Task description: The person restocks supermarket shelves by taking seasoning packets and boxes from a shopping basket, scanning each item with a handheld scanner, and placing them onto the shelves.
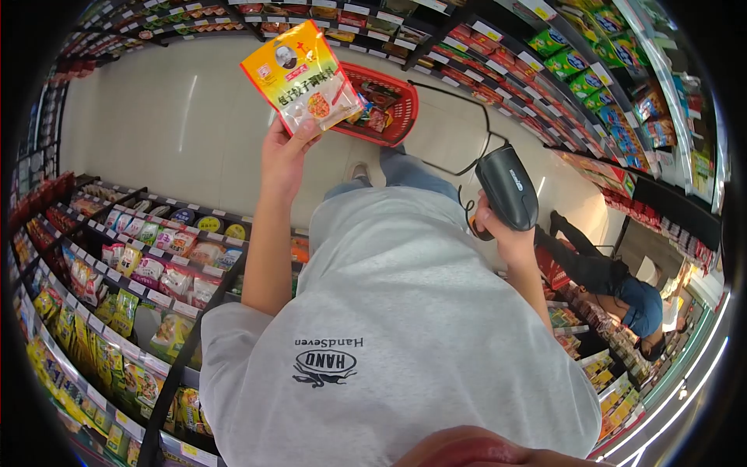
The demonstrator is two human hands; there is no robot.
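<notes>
My left hand (288, 152) pinches the lower edge of a seasoning packet (299, 74), yellow and red with a portrait, Chinese characters and a food picture on its front. The packet is raised, its front facing me. At the right, my right hand (504, 233) is wrapped around a black handheld scanner (510, 187) with a small white logo; a dark cord curls beside it. Partly behind the packet, a red shopping basket (410, 113) holds several colourful packets.
Shelves of bagged goods (167, 265) line my left side, and more packet-filled shelves (576, 74) stand ahead and to the right. Pale floor (171, 117) lies between. The basket's thin black handle (447, 89) sticks out rightward. Another person (615, 288) in dark clothes is at the far right.
</notes>
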